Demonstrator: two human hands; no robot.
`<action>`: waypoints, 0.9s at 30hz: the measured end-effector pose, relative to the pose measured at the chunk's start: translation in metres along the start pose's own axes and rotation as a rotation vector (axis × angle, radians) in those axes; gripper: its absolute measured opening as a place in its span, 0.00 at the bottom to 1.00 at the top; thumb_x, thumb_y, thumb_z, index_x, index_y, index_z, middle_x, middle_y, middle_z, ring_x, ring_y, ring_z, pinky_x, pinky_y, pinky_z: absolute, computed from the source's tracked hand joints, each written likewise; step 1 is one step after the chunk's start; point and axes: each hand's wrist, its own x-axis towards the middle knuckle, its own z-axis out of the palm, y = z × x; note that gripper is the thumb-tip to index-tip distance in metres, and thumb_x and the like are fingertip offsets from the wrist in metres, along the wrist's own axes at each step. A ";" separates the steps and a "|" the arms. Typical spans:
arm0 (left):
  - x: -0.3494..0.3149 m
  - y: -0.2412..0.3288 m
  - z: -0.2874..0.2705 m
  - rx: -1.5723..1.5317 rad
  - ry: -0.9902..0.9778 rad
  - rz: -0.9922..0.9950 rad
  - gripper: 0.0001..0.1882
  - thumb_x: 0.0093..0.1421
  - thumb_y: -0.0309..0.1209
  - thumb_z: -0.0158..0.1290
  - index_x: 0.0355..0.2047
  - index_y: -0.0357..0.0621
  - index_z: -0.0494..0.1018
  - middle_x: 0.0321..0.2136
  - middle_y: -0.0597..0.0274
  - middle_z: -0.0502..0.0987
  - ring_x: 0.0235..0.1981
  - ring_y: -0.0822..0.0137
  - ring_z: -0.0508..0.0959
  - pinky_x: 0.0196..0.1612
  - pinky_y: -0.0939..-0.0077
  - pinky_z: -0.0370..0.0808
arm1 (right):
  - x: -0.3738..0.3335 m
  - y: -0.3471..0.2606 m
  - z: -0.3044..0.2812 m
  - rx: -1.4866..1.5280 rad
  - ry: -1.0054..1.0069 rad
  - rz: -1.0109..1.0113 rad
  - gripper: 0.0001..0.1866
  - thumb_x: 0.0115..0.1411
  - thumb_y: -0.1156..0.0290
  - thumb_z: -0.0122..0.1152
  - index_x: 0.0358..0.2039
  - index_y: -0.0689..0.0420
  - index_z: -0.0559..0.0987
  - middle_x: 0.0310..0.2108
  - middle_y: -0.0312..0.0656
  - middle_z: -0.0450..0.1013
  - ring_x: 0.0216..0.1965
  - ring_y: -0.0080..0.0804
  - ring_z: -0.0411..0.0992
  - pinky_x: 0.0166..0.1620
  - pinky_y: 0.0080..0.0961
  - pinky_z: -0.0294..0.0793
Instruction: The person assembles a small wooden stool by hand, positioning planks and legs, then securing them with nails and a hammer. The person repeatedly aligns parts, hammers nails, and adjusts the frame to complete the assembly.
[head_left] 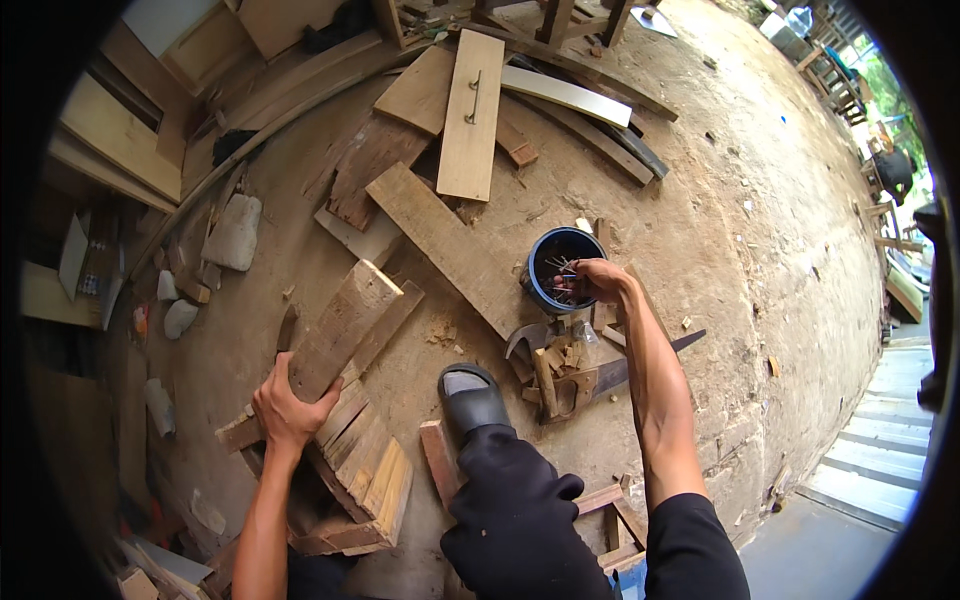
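My left hand [285,405] is closed around the edge of a thick wooden plank [345,320], held tilted over a wooden stool-like frame [365,460] by my leg. Inside a dark blue bucket [535,288], my right hand [603,280] reaches among thin nails [563,268]. Its fingers are bent together at the nails; whether any are held is hidden. Just below the bucket, a hand saw [600,378] lies on the ground, close to a hammer-like tool [545,375] with a wooden handle.
Ahead lie a long board [435,245], a pale panel with a metal handle [472,120] and several other planks. My sandalled foot [470,395] stands between the frame and the saw. Stones [235,232] lie at the left. A small wooden frame [610,525] rests by my right arm.
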 end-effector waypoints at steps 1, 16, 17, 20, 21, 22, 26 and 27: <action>0.000 0.001 0.000 0.004 -0.015 -0.008 0.28 0.40 0.44 0.66 0.37 0.42 0.69 0.28 0.46 0.78 0.30 0.43 0.78 0.32 0.56 0.74 | -0.004 -0.003 0.002 0.040 0.000 0.019 0.12 0.60 0.77 0.41 0.44 0.64 0.68 0.42 0.50 0.73 0.42 0.39 0.74 0.51 0.36 0.75; 0.000 0.002 -0.002 0.023 -0.001 0.017 0.25 0.43 0.41 0.64 0.37 0.39 0.70 0.27 0.43 0.78 0.29 0.42 0.79 0.31 0.57 0.75 | -0.034 -0.023 0.022 0.166 -0.016 0.017 0.19 0.59 0.67 0.38 0.43 0.61 0.74 0.42 0.45 0.75 0.43 0.39 0.73 0.53 0.36 0.68; 0.000 0.003 -0.002 0.007 0.005 0.022 0.25 0.43 0.41 0.64 0.37 0.39 0.70 0.27 0.44 0.78 0.29 0.42 0.79 0.31 0.57 0.75 | -0.034 -0.023 0.024 0.150 -0.001 0.017 0.18 0.59 0.67 0.38 0.42 0.59 0.75 0.41 0.43 0.76 0.42 0.37 0.74 0.51 0.34 0.69; 0.000 0.003 -0.002 -0.010 0.002 0.013 0.26 0.42 0.42 0.65 0.37 0.40 0.70 0.27 0.45 0.78 0.29 0.42 0.79 0.32 0.56 0.74 | -0.034 -0.024 0.029 0.133 0.005 0.003 0.18 0.61 0.64 0.40 0.43 0.60 0.75 0.42 0.44 0.76 0.43 0.37 0.73 0.53 0.35 0.68; 0.000 0.003 -0.002 -0.021 0.001 0.003 0.27 0.41 0.42 0.65 0.38 0.41 0.70 0.28 0.45 0.78 0.30 0.42 0.78 0.32 0.56 0.75 | -0.034 -0.023 0.030 0.129 0.020 0.007 0.19 0.62 0.63 0.40 0.44 0.62 0.75 0.43 0.46 0.75 0.45 0.38 0.73 0.55 0.37 0.67; 0.000 0.003 -0.002 -0.021 -0.002 -0.007 0.28 0.40 0.43 0.66 0.38 0.41 0.70 0.28 0.45 0.78 0.30 0.42 0.78 0.32 0.55 0.75 | -0.034 -0.023 0.030 0.133 0.001 -0.001 0.19 0.62 0.63 0.40 0.44 0.62 0.75 0.43 0.46 0.75 0.44 0.38 0.73 0.54 0.36 0.68; 0.000 0.003 -0.002 -0.032 0.004 -0.005 0.27 0.40 0.42 0.66 0.37 0.42 0.70 0.29 0.45 0.78 0.30 0.43 0.78 0.33 0.56 0.75 | -0.032 -0.022 0.025 0.185 -0.087 -0.002 0.17 0.63 0.64 0.39 0.42 0.59 0.75 0.40 0.43 0.77 0.41 0.35 0.74 0.49 0.33 0.70; 0.000 0.003 -0.002 -0.034 0.008 0.001 0.26 0.41 0.42 0.65 0.37 0.42 0.70 0.28 0.45 0.78 0.30 0.43 0.79 0.33 0.56 0.75 | -0.032 -0.022 0.023 0.213 -0.141 -0.004 0.17 0.63 0.64 0.39 0.41 0.58 0.76 0.39 0.41 0.77 0.39 0.34 0.74 0.48 0.32 0.70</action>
